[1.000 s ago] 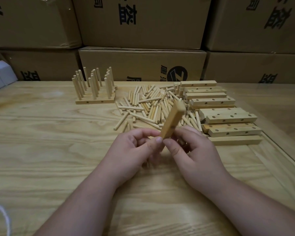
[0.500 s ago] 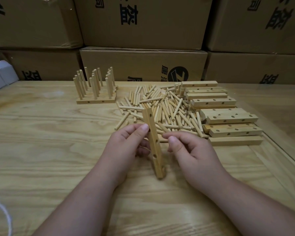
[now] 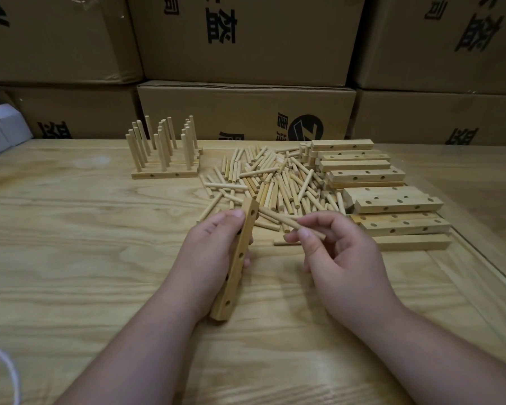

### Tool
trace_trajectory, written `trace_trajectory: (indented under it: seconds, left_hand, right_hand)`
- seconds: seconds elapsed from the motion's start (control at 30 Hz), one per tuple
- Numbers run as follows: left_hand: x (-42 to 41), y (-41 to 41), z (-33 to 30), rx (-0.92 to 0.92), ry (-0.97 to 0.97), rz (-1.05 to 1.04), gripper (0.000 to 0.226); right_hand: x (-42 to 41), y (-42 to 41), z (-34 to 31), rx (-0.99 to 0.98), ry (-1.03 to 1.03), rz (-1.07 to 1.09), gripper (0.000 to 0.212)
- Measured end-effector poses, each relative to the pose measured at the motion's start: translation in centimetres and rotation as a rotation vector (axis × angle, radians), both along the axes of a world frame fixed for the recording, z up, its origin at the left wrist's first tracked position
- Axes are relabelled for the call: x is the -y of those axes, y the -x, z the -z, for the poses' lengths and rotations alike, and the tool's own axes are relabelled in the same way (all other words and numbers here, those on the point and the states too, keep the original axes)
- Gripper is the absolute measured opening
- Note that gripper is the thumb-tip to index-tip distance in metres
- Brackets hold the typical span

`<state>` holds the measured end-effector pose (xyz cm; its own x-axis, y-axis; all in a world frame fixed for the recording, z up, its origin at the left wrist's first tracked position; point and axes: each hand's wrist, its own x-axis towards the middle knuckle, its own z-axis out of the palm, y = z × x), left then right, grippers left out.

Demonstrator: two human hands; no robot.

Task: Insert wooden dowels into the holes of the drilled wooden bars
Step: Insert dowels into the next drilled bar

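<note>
Left hand point(image 3: 214, 252): fingers wrapped round drilled bar point(image 3: 236, 258), held on edge, holes facing right (near end touching table point(image 3: 70, 258)). Right hand point(image 3: 339, 255): thumb and fingertips pinching one dowel point(image 3: 289, 223), just right of the bar, tip angled toward its top hole.

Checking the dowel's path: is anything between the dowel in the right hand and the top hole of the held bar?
Nothing visible: the dowel points across open air toward the bar.
</note>
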<state>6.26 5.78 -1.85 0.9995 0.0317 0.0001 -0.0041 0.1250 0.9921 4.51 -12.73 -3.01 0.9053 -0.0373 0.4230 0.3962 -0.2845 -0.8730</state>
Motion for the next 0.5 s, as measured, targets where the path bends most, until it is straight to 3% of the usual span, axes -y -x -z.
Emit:
trace_trajectory:
  seconds: [0.5]
  left_hand:
    - [0.16,-0.14,0.17,0.04,-0.042,-0.013,0.02]
  right_hand:
    - [-0.07,0.34,-0.53,0.08,-0.107,-0.047,0.015]
